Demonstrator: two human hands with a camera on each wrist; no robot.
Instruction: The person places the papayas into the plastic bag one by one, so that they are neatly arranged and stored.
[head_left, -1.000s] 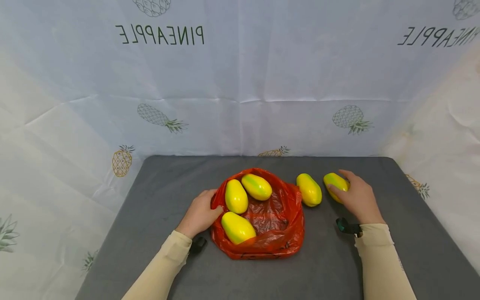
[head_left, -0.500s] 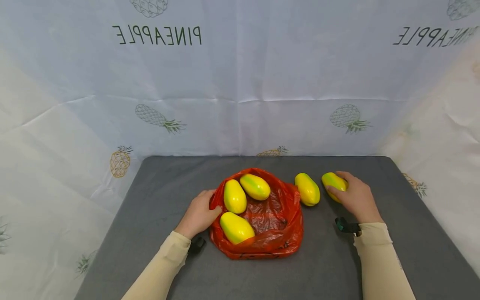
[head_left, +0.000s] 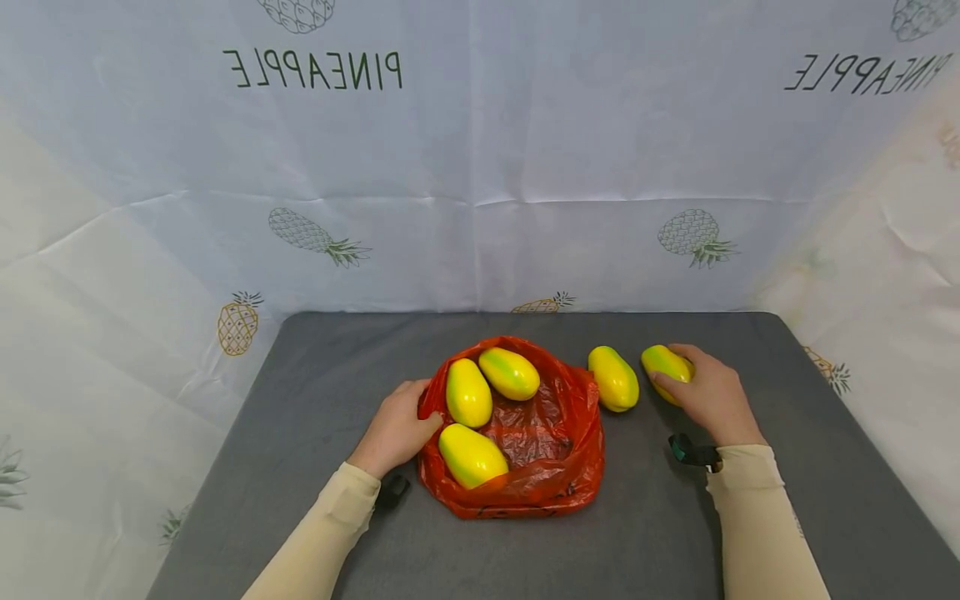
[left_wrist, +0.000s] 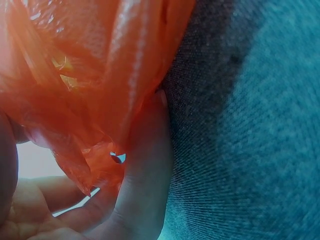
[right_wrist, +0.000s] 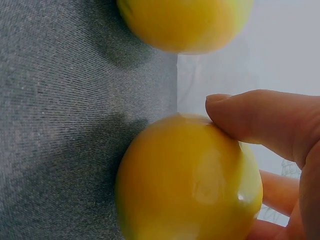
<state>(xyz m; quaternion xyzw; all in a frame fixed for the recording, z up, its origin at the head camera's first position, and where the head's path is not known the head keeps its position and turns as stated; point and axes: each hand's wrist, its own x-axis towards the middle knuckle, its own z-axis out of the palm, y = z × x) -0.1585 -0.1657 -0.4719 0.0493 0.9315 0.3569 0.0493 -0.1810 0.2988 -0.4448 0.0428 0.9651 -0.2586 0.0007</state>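
Note:
A red plastic bag (head_left: 528,429) lies with its mouth spread wide on the grey table. Inside it rest three yellow-green papayas, a back one (head_left: 510,374), a left one (head_left: 469,393) and a front one (head_left: 472,456). My left hand (head_left: 397,427) grips the bag's left rim, thumb over the edge; the left wrist view shows the plastic (left_wrist: 100,95) between thumb and fingers. On the right, my right hand (head_left: 712,392) holds another papaya (head_left: 663,371) between thumb and fingers. In the right wrist view that papaya (right_wrist: 187,185) appears to be resting on the table.
One more papaya (head_left: 614,379) lies loose between the bag and my right hand, close to the bag's right rim. The grey table (head_left: 630,533) ends at the back against a white curtain (head_left: 600,167) printed with pineapples.
My right hand's fingers have settled lower and closer round the papaya. The head view has shifted slightly; the left hand and bag stay as they were.

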